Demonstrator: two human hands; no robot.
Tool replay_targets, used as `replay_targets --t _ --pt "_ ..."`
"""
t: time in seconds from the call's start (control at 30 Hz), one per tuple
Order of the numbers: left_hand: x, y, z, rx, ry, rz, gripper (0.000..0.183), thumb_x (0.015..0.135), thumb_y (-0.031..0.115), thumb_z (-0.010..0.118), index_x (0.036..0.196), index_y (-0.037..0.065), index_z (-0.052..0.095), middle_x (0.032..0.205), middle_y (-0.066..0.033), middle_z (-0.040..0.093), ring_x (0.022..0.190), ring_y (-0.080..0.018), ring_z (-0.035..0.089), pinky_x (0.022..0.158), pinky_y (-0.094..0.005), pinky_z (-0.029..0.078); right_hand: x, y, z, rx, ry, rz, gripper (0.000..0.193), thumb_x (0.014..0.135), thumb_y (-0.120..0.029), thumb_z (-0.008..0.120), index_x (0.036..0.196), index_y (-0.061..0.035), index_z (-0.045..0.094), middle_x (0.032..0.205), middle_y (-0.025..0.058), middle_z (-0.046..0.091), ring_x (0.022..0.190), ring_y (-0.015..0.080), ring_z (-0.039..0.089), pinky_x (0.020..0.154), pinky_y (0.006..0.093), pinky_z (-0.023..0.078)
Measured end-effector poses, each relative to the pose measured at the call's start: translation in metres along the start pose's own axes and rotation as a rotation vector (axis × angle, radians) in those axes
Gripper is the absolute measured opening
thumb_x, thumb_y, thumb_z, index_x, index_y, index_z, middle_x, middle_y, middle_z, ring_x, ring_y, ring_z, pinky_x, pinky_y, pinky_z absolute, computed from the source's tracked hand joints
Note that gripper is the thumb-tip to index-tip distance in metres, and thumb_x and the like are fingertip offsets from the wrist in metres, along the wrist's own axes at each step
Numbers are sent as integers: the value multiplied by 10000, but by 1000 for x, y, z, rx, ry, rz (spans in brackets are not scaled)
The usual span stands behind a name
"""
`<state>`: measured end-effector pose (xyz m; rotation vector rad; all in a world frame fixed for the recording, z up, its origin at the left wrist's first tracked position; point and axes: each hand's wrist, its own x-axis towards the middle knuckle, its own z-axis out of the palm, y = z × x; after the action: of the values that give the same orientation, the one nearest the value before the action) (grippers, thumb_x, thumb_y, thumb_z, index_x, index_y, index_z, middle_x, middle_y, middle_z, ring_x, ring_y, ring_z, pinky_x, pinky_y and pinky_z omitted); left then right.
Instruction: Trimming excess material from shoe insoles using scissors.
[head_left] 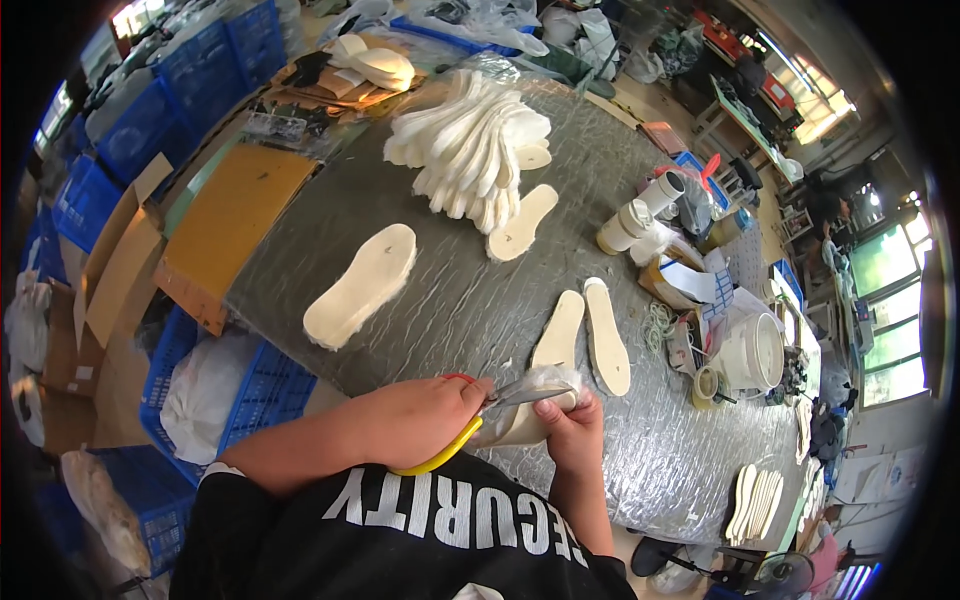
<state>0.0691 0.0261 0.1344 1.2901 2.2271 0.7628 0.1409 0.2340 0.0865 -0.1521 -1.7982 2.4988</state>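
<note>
Head view, and it's close work at the near side of the table (460,315)! The left grip (442,408) is wrapped round the scissors (517,389), while the right grip (574,425) pinches a cream insole (515,428) with the thumb on top. That insole is close to the body, partly hidden by the hands, with white fluff (552,376) bunched right beside the blades. Are the blades parted? I can't tell from here.

Now the danger: the right thumb is very near the steel, so one careless stroke could nick it. Loose fluff could snag and drag the insole askew, and if that pinch slackens, the edge could twist and a cut run too deep. Just beyond the hands lie a slim insole (559,330) and its neighbour (607,345); a forward jerk could shove either one. Farther off, the pile (470,145) looks loosely heaped, so a hard knock to the table could set it sliding. Over to the right, well apart, stands the pail (757,350).
</note>
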Motion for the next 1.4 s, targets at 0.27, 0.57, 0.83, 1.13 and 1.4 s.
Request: replay_targets --t 0.27,0.57,0.83,1.13,1.4 --pt "-3 6 -9 -64 -72 -106 413 862 129 433 1196 -103 365 1026 -263 539 919 -356 565 796 -382 457 -1 -3 -8 -48 34 10 255 784 -45 644 1023 12 576 923 47 629 818 103 576 747 246 458" --pt "-4 7 -7 180 166 101 423 878 155 427 1212 -94 360 961 -206 522 936 -322 531 801 -371 454 4 -14 7 12 62 -7 243 789 -64 645 1012 -6 567 914 21 605 823 94 556 762 237 445" --pt "-3 5 -5 203 172 80 422 882 169 416 1202 -105 379 970 -208 527 928 -306 542 812 -368 450 -1 -4 -3 45 -43 16 217 781 -84 663 959 2 574 887 23 604 795 91 554 717 230 442" --pt "-4 3 1 200 87 36 411 869 146 438 1182 -115 389 953 -212 540 895 -315 560 783 -363 464 -1 -7 3 -4 -16 -8 198 779 -70 662 941 4 576 874 22 597 788 89 547 713 223 434" --pt "-1 0 2 25 -34 14 401 864 144 466 1162 -115 394 904 -236 558 796 -350 586 706 -384 482 2 -7 1 -83 -59 -22 135 783 -72 655 873 1 585 823 7 566 747 80 511 682 210 400"
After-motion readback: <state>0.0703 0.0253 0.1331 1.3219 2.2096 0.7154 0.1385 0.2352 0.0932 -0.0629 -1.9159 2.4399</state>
